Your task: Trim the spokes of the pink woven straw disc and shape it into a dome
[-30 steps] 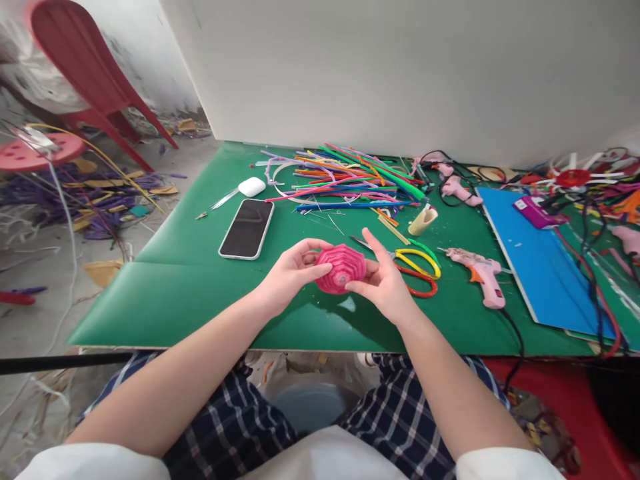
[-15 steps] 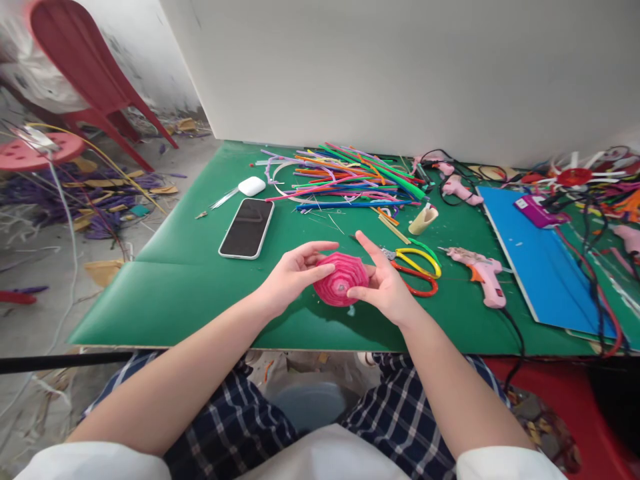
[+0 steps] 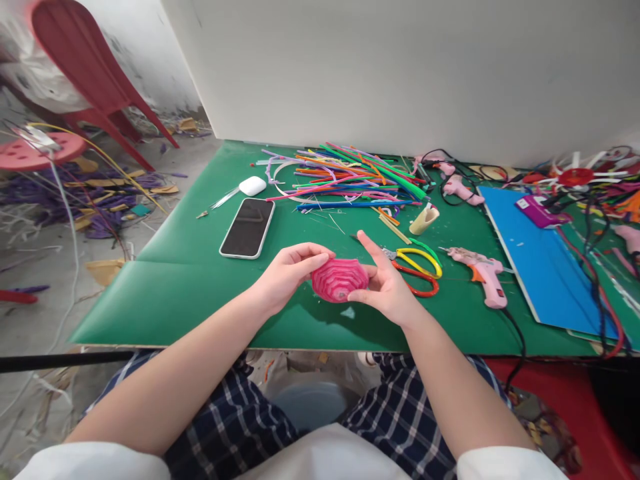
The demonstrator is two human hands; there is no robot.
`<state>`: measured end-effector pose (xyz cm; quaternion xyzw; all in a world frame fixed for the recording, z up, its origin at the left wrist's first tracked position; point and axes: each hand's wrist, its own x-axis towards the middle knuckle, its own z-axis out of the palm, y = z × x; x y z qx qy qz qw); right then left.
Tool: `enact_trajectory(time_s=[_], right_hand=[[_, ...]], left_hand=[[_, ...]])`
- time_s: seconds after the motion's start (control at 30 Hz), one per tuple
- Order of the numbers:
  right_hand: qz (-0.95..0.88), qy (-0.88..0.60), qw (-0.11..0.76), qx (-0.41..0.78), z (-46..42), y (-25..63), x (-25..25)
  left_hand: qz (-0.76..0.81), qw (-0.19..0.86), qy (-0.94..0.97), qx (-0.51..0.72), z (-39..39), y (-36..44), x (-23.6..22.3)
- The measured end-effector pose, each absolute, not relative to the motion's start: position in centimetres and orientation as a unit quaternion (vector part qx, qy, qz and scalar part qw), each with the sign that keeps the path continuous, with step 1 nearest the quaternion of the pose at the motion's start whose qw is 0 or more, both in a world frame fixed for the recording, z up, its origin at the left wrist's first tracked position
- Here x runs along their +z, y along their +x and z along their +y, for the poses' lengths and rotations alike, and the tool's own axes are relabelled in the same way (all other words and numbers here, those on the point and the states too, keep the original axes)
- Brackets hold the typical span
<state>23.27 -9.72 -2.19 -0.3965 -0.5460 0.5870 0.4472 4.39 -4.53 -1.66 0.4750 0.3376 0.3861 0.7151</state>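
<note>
Pink ridged disc (image 3: pixel 340 280) bridges left grip (image 3: pixel 287 275) and right grip (image 3: pixel 389 290).

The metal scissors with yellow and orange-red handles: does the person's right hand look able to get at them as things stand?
Probably yes: the right hand is close to the scissors, and nothing seems to lie between, though it would likely have to release the pink, layered, rounded piece first.

Rosette (image 3: pixel 339 281) between hands (image 3: pixel 283 277), over table (image 3: pixel 165 293)

White top (image 3: pixel 323 460) with plain white sleeves (image 3: pixel 95 461), worn with dark-blue bottoms (image 3: pixel 230 427) crossed by white plaid lines, forearms (image 3: pixel 197 360) left uncovered
</note>
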Motion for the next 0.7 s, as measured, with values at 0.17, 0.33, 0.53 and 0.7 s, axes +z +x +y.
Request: enact_trajectory(time_s=[0.17, 0.33, 0.53, 0.7], right_hand=[[-0.56, -0.399, 0.447, 0.572, -9.9, 23.5, -1.9], [-0.551, -0.393, 0.454, 0.58, -9.9, 23.7, -1.7], [-0.546, -0.382, 0.454, 0.591, -10.0, 24.0, -1.9], [-0.546, -0.37, 0.45, 0.603, -10.1, 24.1, -1.8]], left_hand=[[0.337, 0.687, 0.518, 0.382, -4.4, 3.9, -0.9], [0.344, 0.667, 0.562, 0.348, -4.0, 3.4, -0.6], [0.322, 0.693, 0.565, 0.312, -3.8, 3.0, -0.6], [0.306, 0.699, 0.576, 0.292, -3.9, 2.9, -0.3]])
